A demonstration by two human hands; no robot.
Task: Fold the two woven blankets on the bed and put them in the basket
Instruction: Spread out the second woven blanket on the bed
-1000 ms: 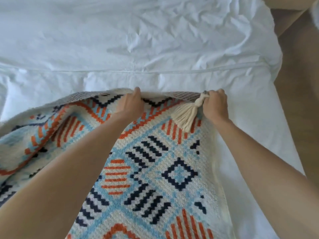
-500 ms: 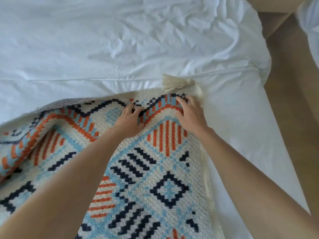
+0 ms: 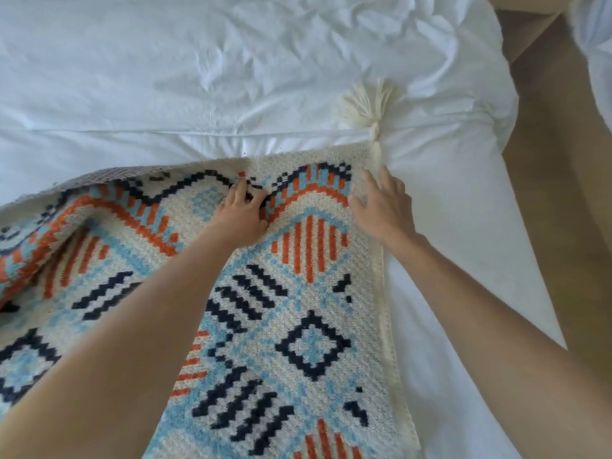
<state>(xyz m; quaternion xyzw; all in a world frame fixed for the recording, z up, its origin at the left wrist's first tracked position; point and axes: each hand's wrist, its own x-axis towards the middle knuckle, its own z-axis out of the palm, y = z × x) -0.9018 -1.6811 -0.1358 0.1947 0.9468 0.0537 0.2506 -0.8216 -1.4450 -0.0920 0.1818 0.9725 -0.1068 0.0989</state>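
A woven blanket [image 3: 308, 326] with cream, orange, light blue and navy patterns lies on the white bed [image 3: 198, 77]. Its far right corner ends in a cream tassel [image 3: 367, 104] stretched out flat on the sheet. My left hand [image 3: 241, 213] rests on the blanket near its far edge, fingertips pinching a ridge of the fabric. My right hand [image 3: 381, 203] lies with fingers spread on the blanket's far right corner, just below the tassel. The blanket's left part is bunched and raised. No second blanket and no basket are in view.
The bed's right edge drops to a tan floor [image 3: 563, 226]. A white fabric corner [image 3: 596, 44] shows at the top right. Wrinkled white bedding fills the far half of the view.
Both hands let go of the lifted far edge and laid it down on the bed. The tassel flipped from hanging toward me to lying stretched away. My right hand went from gripping to spread flat.
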